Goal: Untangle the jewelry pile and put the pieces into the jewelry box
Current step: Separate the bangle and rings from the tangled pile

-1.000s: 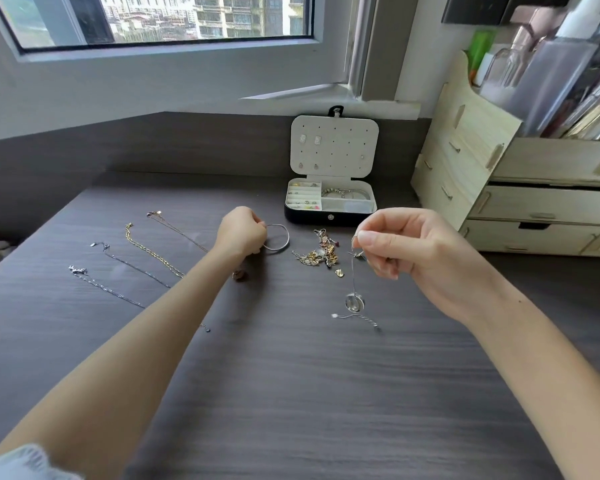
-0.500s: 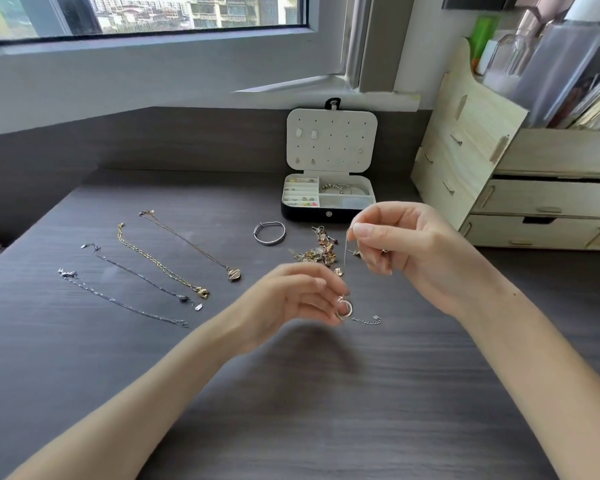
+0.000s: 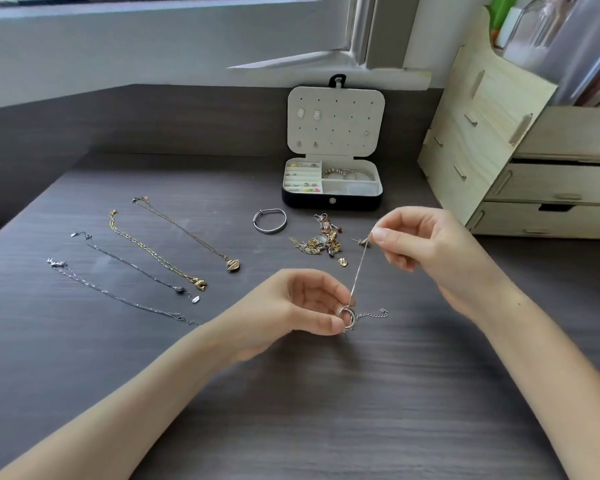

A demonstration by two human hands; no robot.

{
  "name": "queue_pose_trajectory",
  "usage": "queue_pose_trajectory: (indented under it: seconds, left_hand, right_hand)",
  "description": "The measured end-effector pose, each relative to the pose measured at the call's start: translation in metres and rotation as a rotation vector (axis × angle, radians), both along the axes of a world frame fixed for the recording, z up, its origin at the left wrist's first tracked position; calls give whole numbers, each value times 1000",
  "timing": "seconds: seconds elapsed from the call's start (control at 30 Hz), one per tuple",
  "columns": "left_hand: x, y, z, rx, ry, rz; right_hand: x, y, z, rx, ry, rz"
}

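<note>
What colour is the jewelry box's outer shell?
Black; the jewelry box shows it best in the head view.

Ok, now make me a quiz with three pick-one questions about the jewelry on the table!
1. Where is the silver bangle?
A. on the table, just in front of the jewelry box, near its left corner
B. inside it
C. on a wrist

2. How many straightened chains lie in a row on the left?
A. two
B. four
C. six

3. What is happening to the ring pendant?
A. it sits in the box
B. it rests inside the bangle
C. the left hand pinches it

Answers:
1 A, it lies flat on the wood before the box.
2 B, four chains lie side by side.
3 C, the left fingers pinch the ring while the right hand pinches its thin chain higher up.
</note>
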State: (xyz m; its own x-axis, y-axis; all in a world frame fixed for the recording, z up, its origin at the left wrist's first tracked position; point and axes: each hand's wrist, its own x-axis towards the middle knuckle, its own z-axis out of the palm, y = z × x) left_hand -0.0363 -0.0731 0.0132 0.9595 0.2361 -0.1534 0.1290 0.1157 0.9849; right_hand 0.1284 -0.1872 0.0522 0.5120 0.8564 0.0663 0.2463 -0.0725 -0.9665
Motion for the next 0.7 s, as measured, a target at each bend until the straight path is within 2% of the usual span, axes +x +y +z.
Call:
queue_pose_trajectory:
  seconds: [0.1,0.23,0.37,0.5,0.6,0.7]
  left_hand:
    - [0,-1,0,-37,-7,15]
    - [1,-1,-1,-95,-23,49]
    - [1,-2,-2,-40,-35,96]
    - [1,-3,-4,45,-35,135]
    - [0,-3,-6,63,-27,136]
    - [0,-2,-6,55,-36,147]
  right_hand:
    - [5,-1,-12,-125,-232,-44]
    - [6,-4,-22,-398,-669,-27]
    - [1,-4,-25,-474,-852,47]
    - [1,-4,-33,-355,-919,49]
    - [-3,-3,-30,-99,-783,118]
    - [-10,-4,-28,42,-733,262]
